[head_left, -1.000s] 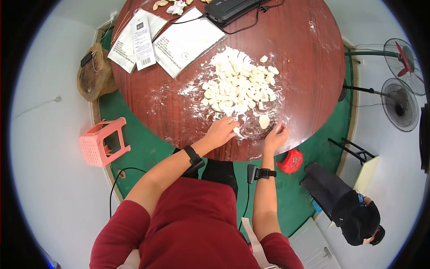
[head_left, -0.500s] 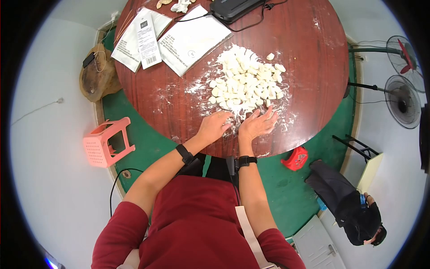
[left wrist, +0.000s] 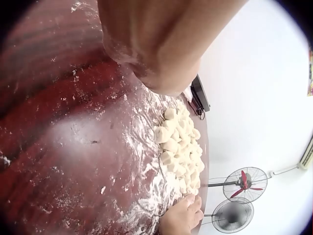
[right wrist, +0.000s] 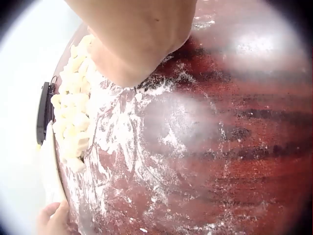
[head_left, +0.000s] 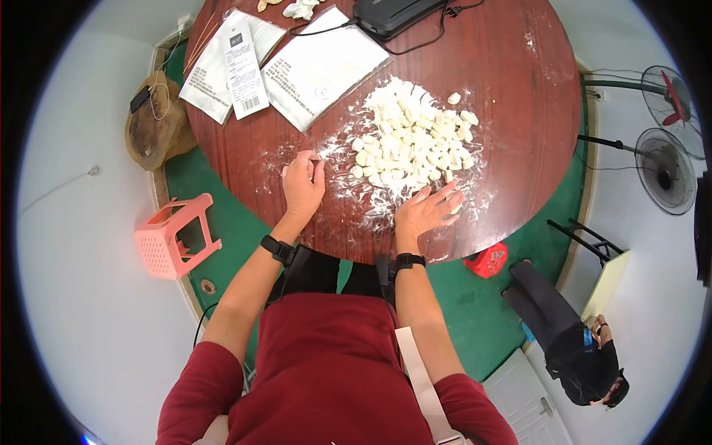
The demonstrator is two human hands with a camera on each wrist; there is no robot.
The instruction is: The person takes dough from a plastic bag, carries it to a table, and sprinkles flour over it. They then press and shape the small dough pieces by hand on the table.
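A heap of cut dough pieces (head_left: 415, 144) lies in white flour on the round wooden table (head_left: 519, 148). My right hand (head_left: 429, 213) is just below the near edge of the heap, palm down with its fingers spread. Beside its fingers a pale edge of dough (head_left: 455, 211) shows; the hand hides the rest. My left hand (head_left: 302, 185) is over the table left of the heap, its fingers loosely bent near a patch of flour. Nothing shows in its grasp. In the left wrist view the right hand (left wrist: 183, 215) appears beyond the dough heap (left wrist: 181, 147).
Flat white packages (head_left: 319, 70) and a paper label strip (head_left: 243, 70) lie at the back left, near a black device (head_left: 397, 15) with a cord. A pink stool (head_left: 178, 237) and a red stool (head_left: 486, 259) stand on the floor. Another person (head_left: 571, 334) is at the right.
My left hand has moved left, away from the near edge of the heap. My right hand has shifted left and forward, over the flattened dough piece that showed earlier, and its fingers have spread.
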